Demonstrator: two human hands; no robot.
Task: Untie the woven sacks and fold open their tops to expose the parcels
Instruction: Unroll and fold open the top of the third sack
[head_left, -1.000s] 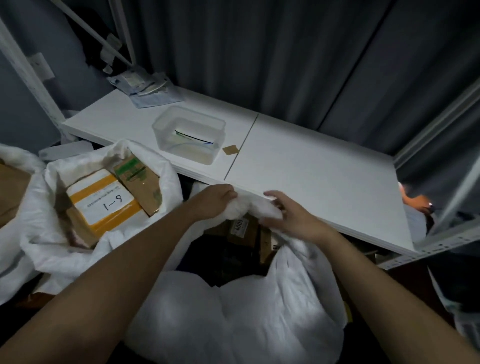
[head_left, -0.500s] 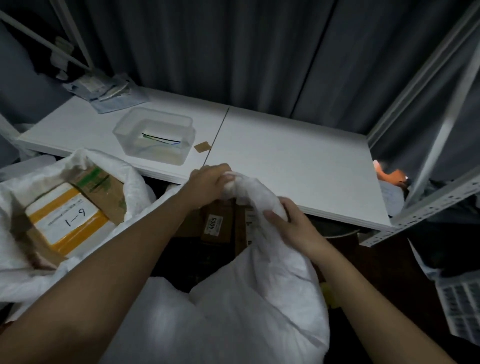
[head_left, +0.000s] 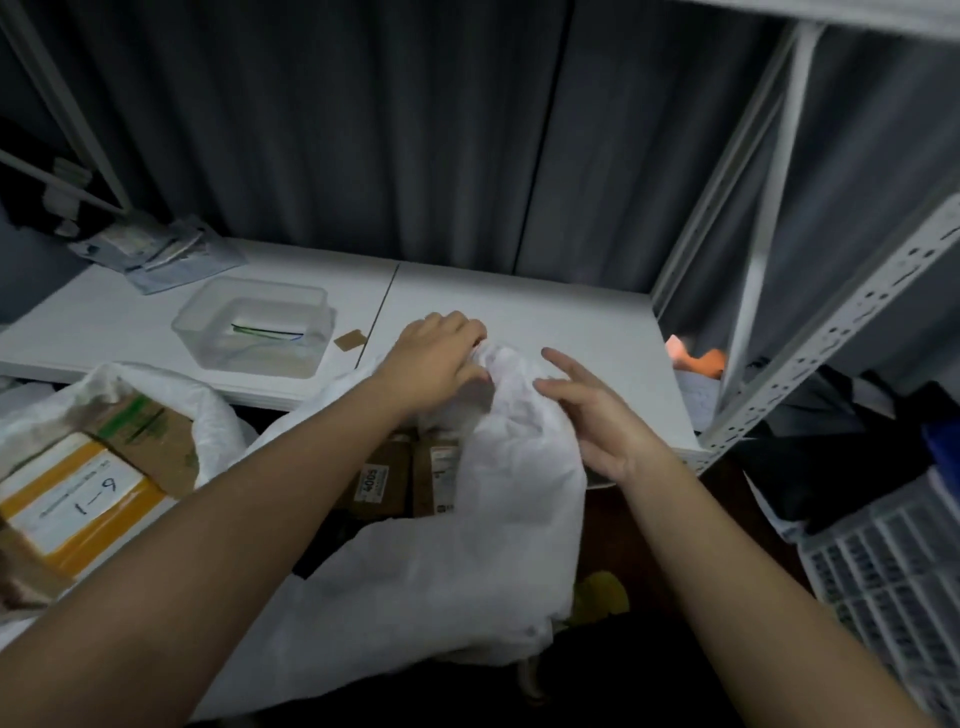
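Note:
A white woven sack (head_left: 467, 561) stands in front of me, its top edge bunched up high near the table edge. My left hand (head_left: 434, 358) grips that bunched top. My right hand (head_left: 592, 415) is beside the sack's right flank, fingers spread and relaxed, touching the fabric at most lightly. Inside the mouth, brown cardboard parcels (head_left: 384, 480) with white labels show. A second white sack (head_left: 208, 410) at the left lies folded open around a yellow-taped box (head_left: 78, 506) marked 1-9 and a brown box (head_left: 150, 441).
A white table (head_left: 545, 317) runs behind the sacks, holding a clear plastic tub (head_left: 254, 327), a small brown tag (head_left: 350, 340) and a pile of pouches (head_left: 156, 254). A grey metal rack upright (head_left: 831, 332) stands at the right, a white crate (head_left: 883, 561) below it.
My right hand has let go of the sack top and opened beside it. My left hand lifted the bunched top higher, over the table edge. The view shifted right.

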